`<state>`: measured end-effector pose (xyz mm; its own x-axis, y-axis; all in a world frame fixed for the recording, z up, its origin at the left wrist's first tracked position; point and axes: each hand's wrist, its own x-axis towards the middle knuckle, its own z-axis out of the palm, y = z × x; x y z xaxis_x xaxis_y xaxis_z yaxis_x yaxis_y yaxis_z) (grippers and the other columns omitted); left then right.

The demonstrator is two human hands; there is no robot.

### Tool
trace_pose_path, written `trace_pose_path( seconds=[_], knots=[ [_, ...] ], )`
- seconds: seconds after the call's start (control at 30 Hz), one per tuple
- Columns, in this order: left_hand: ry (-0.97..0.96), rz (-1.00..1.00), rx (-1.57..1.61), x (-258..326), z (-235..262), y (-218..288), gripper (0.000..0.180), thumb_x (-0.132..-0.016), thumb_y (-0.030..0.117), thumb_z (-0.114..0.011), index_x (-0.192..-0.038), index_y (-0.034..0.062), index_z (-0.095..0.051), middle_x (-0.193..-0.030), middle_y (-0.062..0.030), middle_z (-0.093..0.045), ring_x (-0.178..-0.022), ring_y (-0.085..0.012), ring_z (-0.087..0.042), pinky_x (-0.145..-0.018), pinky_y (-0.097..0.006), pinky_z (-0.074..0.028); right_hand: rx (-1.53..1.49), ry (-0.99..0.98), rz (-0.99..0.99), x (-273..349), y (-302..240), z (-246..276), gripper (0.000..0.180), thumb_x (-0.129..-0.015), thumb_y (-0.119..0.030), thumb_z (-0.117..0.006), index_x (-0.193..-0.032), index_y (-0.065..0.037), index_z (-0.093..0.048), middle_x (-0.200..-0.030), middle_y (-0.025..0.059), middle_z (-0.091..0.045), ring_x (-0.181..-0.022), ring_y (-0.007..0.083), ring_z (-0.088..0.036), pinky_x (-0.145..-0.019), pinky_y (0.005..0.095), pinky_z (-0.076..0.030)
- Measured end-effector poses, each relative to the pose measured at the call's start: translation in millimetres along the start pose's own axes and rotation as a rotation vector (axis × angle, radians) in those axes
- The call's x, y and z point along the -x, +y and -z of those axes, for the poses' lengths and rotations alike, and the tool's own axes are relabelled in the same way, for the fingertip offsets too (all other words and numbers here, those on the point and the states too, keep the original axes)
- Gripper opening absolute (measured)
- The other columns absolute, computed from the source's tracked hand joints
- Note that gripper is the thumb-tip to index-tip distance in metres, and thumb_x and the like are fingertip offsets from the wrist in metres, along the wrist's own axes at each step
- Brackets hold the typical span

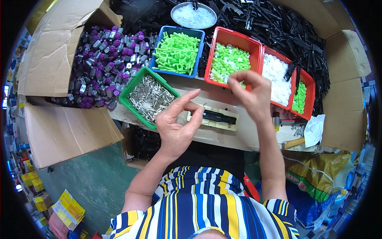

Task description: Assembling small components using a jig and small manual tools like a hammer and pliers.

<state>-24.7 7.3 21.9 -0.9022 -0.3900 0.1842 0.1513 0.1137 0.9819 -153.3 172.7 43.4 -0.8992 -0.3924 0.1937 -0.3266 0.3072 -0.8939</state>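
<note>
My left hand (pixel 178 123) is over the workbench, thumb and forefinger pinched on a thin metal pin (pixel 204 104). Just right of those fingertips a black plastic part (pixel 219 116) lies in a cream fixture (pixel 232 126). My right hand (pixel 253 93) hovers at the near edge of a red bin (pixel 208 68) of small green and white pieces. Its thumb and fingers are closed; what they hold, if anything, is too small to make out. Left of my left hand stands a green bin (pixel 124 96) full of metal pins (pixel 150 97).
A blue bin (pixel 203 42) holds green plastic pieces. Two more red bins (pixel 311 75) hold white and green pieces. Purple-and-grey parts (pixel 107 59) fill a cardboard box (pixel 47 59) at left; black parts (pixel 274 24) pile up behind. A round dish (pixel 194 16) holds clear pieces.
</note>
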Motion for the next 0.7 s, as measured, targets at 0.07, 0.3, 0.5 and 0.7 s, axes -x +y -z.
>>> trace_pose_path(
  seconds=[0.07,0.3,0.5,0.7],
  knots=[
    [-0.022,-0.004,0.034,3.6,-10.3,1.5,0.044,-0.083,-0.009,-0.071,-0.125,-0.003,-0.064,-0.087,-0.005,-0.071,-0.083,-0.0067,-0.062,-0.079,-0.022,-0.047,-0.196,-0.014,-0.123,25.4,-7.7,-7.2,0.011,-0.089,-0.002,-0.07,-0.095,0.007,-0.069,-0.085,0.0068,-0.072,-0.077,0.01,-0.067,-0.071,0.0239,-0.054],
    [-0.07,-0.026,0.027,13.3,-24.8,-4.2,0.044,-0.083,-0.01,-0.07,-0.127,-0.0037,-0.063,-0.089,-0.0055,-0.071,-0.08,-0.0053,-0.061,-0.074,-0.019,-0.047,-0.208,0.074,-0.127,61.3,-9.3,-17.2,0.007,-0.088,0.001,-0.069,-0.094,0.005,-0.068,-0.087,0.0056,-0.071,-0.08,0.0108,-0.068,-0.074,0.0235,-0.055],
    [-0.049,-0.017,0.046,15.6,-24.8,-4.3,0.044,-0.083,-0.009,-0.071,-0.126,-0.0038,-0.063,-0.089,-0.0061,-0.072,-0.082,-0.0054,-0.062,-0.074,-0.019,-0.047,-0.159,0.101,-0.03,64.2,-6.1,-20.6,0.005,-0.086,0.002,-0.069,-0.091,0.004,-0.069,-0.086,0.0038,-0.07,-0.08,0.0084,-0.067,-0.076,0.0228,-0.054],
    [-0.036,0.005,0.045,16.8,-20.3,-4.1,0.044,-0.083,-0.01,-0.071,-0.126,-0.0036,-0.063,-0.089,-0.006,-0.072,-0.083,-0.0052,-0.063,-0.075,-0.019,-0.047,-0.027,0.123,0.078,66.0,-9.5,-24.8,0.006,-0.082,0.003,-0.071,-0.087,0.003,-0.068,-0.085,0.0065,-0.07,-0.077,0.0119,-0.067,-0.072,0.0254,-0.054]
  ],
)
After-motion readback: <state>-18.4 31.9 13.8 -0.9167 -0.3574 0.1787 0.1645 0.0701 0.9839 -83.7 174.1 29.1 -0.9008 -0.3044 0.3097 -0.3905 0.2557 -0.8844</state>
